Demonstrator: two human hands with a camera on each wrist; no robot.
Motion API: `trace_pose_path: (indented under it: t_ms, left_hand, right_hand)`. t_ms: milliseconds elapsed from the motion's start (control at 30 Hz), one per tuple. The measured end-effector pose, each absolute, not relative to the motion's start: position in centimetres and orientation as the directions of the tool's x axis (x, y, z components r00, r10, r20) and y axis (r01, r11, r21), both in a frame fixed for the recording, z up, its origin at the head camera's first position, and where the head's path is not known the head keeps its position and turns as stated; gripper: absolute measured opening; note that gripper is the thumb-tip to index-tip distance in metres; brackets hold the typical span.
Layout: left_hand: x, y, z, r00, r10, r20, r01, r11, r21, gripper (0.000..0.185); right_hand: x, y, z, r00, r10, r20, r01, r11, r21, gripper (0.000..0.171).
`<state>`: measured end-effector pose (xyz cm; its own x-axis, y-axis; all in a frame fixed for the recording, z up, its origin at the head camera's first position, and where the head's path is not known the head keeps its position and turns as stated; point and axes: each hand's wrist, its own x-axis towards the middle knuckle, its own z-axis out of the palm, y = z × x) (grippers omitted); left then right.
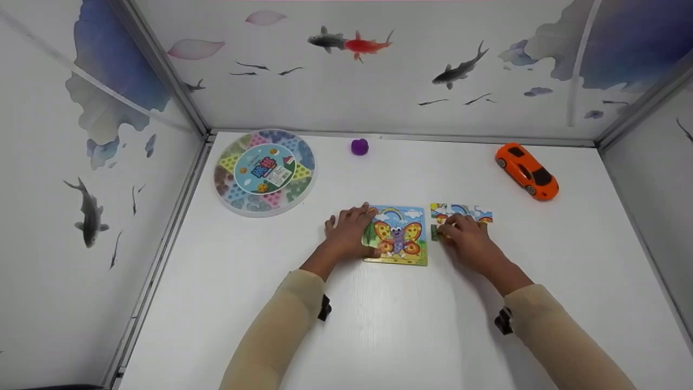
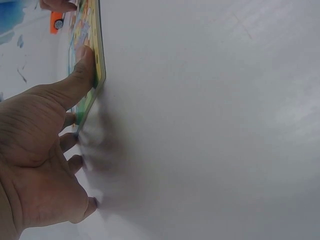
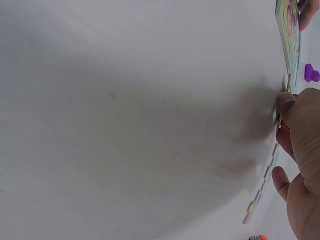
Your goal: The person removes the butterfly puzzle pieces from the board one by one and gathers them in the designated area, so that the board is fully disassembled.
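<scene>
A square butterfly picture puzzle (image 1: 398, 238) lies flat on the white table. My left hand (image 1: 349, 235) rests at its left side, fingers spread near the far left corner and thumb on the near left part. In the left wrist view, the thumb (image 2: 80, 75) lies on the board's face. Just right of the board, my right hand (image 1: 470, 241) pinches a small green jigsaw piece (image 1: 435, 233) between thumb and finger; the hand hides much of it. Beyond that hand lies a strip of joined jigsaw pieces (image 1: 482, 212), with rainbow and sky, partly covered.
A round, colourful board game box (image 1: 265, 173) lies at the back left. Near the back edge sits a small purple object (image 1: 359, 147). An orange toy car (image 1: 526, 171) stands at the back right. Printed walls (image 1: 379, 97) enclose the table's back and sides.
</scene>
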<state>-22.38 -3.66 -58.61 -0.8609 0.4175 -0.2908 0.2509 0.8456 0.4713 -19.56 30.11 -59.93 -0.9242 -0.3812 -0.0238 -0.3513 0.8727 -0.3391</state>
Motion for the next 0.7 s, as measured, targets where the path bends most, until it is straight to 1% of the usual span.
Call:
trace_pose_path:
  t_ms: [267, 700]
  left_hand:
    - [-22.45, -3.63, -58.65, -0.860, 0.414, -0.298, 0.256, 0.856, 0.450, 0.105]
    - [-22.44, -3.65, -58.57, -0.859, 0.416, -0.300, 0.258, 0.856, 0.448, 0.105]
  right_hand:
    - [-19.47, 30.18, -60.09, -0.918, -0.397, 0.002, -0.377, 0.868, -0.322, 0.026]
    - [-19.41, 30.23, -60.01, -0.910, -0.414, 0.011, -0.394, 0.860, -0.325, 0.030]
